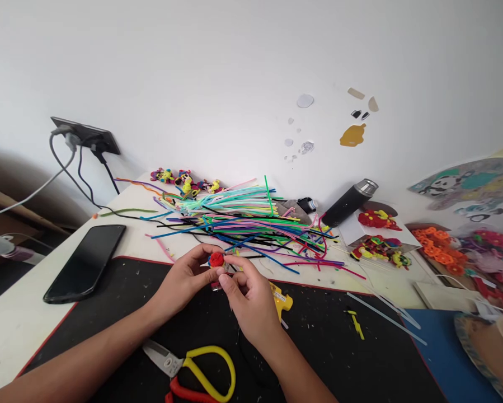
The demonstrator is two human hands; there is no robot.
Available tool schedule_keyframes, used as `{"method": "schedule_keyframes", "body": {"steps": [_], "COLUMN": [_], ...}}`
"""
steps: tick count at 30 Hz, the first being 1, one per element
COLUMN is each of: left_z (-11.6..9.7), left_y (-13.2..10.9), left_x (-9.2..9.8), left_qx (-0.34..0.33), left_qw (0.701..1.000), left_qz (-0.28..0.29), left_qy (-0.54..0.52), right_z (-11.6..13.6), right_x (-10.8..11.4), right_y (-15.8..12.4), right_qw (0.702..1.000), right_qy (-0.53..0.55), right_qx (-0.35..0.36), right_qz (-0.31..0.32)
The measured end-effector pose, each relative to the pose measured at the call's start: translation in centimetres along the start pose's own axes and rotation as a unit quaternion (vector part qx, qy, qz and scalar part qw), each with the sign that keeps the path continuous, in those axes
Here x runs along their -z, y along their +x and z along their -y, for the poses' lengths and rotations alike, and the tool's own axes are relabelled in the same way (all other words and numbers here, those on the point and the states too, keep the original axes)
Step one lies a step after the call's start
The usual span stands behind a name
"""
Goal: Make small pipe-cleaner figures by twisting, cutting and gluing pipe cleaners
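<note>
Between my two hands, over the black mat (121,336), is a small red pipe-cleaner piece (216,259) with a bit of blue at its left side. My left hand (194,274) pinches it from the left with thumb and fingers. From the right, my right hand (247,285) closes its thumb and fingertips on the same piece. Its lower part is mostly hidden by my fingers. Partly behind my right hand lies a yellow glue gun (282,301). Scissors (192,369) with yellow and red handles lie on the mat below my hands.
Bundled pipe cleaners (243,218) lie along the wall. A phone (87,260) rests at left, a black thermos (347,204) leans at back right. Clear glue sticks (389,319) and a yellow-green scrap (355,324) lie right. Small figures (184,180) stand behind; another person's arm (486,347) shows.
</note>
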State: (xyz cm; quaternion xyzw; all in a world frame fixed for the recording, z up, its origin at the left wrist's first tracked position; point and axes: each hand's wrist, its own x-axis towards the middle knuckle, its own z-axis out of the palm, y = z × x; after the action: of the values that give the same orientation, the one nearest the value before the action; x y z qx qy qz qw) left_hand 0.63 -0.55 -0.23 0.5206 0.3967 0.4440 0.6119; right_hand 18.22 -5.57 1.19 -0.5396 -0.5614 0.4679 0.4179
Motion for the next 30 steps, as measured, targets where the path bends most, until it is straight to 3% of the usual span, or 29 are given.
{"method": "schedule_keyframes", "body": {"steps": [30], "left_z": [-0.25], "left_y": [-0.02], "left_x": [-0.09], "left_qx": [-0.001], "left_qw": [1.0], "left_qz": [-0.001], "left_qy": [0.023], "right_z": [-0.35], "right_x": [0.02], "right_y": [-0.25], "right_qw": [1.0], "right_qy": [0.002], "right_qx": [0.0], "right_qz": [0.006]}}
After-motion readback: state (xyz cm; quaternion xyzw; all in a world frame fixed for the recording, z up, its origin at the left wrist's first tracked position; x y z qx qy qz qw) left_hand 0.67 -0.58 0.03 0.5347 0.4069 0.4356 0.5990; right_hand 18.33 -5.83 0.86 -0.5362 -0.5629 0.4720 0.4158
